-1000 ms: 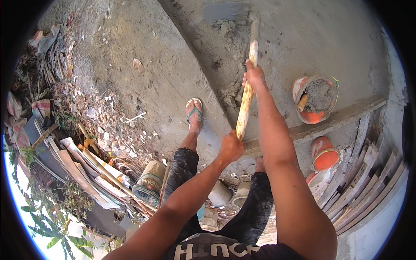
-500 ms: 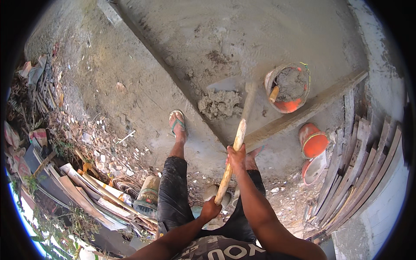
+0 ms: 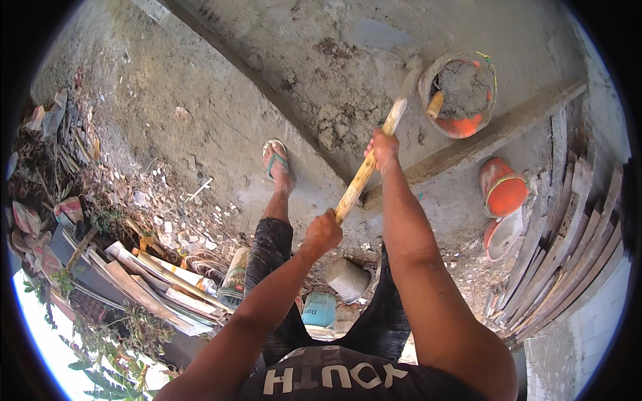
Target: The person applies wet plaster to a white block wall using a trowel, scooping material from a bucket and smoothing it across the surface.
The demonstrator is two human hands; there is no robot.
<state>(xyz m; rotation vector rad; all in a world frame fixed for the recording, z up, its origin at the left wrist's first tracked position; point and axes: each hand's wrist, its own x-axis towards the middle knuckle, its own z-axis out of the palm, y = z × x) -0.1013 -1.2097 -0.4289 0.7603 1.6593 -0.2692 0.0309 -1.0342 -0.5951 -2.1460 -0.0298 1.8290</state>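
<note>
Both my hands hold a long hoe (image 3: 359, 178) by its pale wooden handle. My left hand (image 3: 323, 232) is closed round the handle's near end. Farther up, my right hand (image 3: 383, 148) grips it too. The far part of the handle is caked with grey mortar, and the flat blade (image 3: 380, 33) lies out on the wet grey surface. Between blade and hands sits a lumpy heap of mortar (image 3: 344, 123). To the right of the handle stands an orange bucket (image 3: 461, 127) full of mortar, with a wooden tool handle (image 3: 435, 105) sticking out of it.
Raised concrete edges (image 3: 261, 93) meet in a corner before me; my left foot (image 3: 276, 160) is outside the left one. A smaller orange bucket (image 3: 505, 194) stands right. Stacked boards (image 3: 568, 247) lie at the right, wood scraps (image 3: 157, 281) and rubble at the left, pails near my legs.
My hands have pushed the hoe forward and away from me. Its blade has moved from the mortar heap to farther out on the surface, and both arms are more stretched.
</note>
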